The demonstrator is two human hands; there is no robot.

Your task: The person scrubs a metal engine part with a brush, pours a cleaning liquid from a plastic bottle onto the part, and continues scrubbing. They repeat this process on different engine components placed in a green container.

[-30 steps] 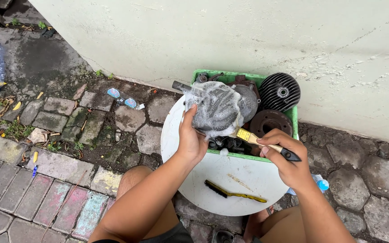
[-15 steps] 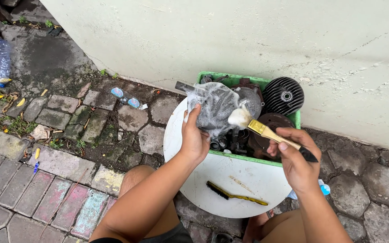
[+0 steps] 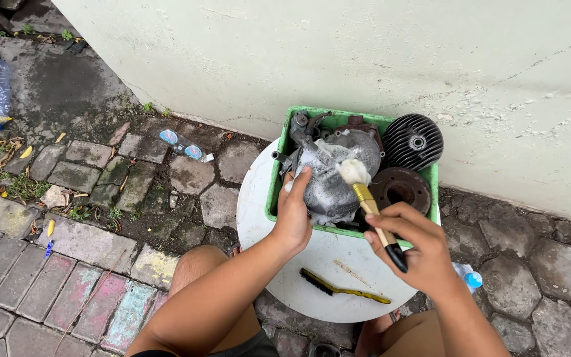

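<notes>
Gripping engine casing (image 3: 332, 178), left hand (image 3: 293, 215) fingers clasp edge; right hand (image 3: 414, 248) fingers pinch paintbrush (image 3: 368, 201).

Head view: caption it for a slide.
Left hand steadies a grey metal engine casing in a green plastic tub; right hand brushes it with a yellow-handled paintbrush.

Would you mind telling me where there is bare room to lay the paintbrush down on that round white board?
On the round white board, bare patches lie left of the green tub, and between the left hand and the wire brush. The tub is crowded: soapy engine casing, finned cylinder, rusty disc. The right hand grips the paintbrush.
</notes>
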